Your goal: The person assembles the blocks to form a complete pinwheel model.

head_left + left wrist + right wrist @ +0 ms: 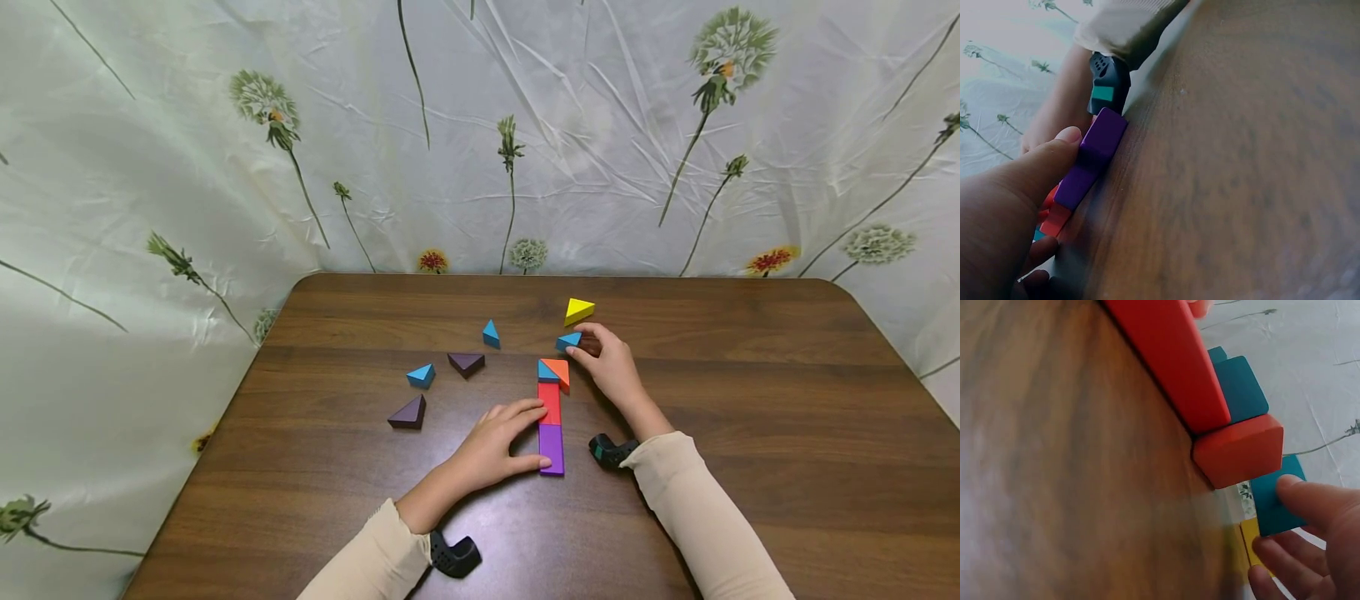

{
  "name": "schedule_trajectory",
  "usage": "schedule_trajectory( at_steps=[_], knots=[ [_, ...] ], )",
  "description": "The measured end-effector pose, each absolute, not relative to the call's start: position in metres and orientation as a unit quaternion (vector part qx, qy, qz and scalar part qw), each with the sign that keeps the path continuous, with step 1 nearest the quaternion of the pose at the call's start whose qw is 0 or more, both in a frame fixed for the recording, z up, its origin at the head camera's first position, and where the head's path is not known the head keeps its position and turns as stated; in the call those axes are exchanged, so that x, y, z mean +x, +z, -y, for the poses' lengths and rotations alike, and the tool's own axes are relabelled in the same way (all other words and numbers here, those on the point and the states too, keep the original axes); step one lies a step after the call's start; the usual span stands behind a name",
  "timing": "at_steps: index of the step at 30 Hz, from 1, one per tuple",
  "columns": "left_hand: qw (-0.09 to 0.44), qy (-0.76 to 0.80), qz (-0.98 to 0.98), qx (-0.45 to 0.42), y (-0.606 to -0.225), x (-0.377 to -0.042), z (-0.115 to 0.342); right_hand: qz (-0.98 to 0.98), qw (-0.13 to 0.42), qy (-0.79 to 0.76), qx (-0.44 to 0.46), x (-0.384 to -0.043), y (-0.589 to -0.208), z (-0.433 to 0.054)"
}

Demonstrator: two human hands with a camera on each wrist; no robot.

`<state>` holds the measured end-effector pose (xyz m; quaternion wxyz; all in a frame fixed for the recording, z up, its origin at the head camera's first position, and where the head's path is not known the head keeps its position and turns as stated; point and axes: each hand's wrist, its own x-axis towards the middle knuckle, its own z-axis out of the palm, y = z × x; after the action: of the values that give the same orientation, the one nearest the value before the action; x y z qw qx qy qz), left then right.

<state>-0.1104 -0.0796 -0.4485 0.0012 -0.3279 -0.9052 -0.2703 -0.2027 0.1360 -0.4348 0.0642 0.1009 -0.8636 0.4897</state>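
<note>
the right hand [611, 367] pinches a blue block [567, 342] between thumb and fingers, a hold that seems to suit precise turning. the left hand's [491, 446] fingers, spread and gripping nothing, touch the red block [552, 404], thumb on the purple block [552, 452], likely to steady the row. these meet end to end; an orange wedge [561, 370] and blue wedge [547, 376] cap the far end. the pinched piece is just beyond, near a yellow block [578, 312].

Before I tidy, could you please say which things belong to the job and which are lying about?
Likely in use:
held blue triangular block
red rectangular block
purple rectangular block
orange triangular block
adjoining blue triangular block

Lying apart:
yellow triangular block
two dark triangular blocks
two blue triangular blocks
</note>
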Motion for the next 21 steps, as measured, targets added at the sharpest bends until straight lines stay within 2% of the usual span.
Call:
schedule_trajectory(
  at_steps=[11, 21],
  knots=[
    [0.001, -0.274, 0.904, -0.328, -0.4497, -0.1112, 0.0795, 0.883, 0.039, 0.455, 0.109, -0.2046, -0.4406, -0.1335],
    [-0.001, -0.272, 0.905, -0.328, -0.4499, -0.1108, 0.0794, 0.861, 0.022, 0.495, 0.109, -0.2011, -0.4381, -0.1405]
  ],
)
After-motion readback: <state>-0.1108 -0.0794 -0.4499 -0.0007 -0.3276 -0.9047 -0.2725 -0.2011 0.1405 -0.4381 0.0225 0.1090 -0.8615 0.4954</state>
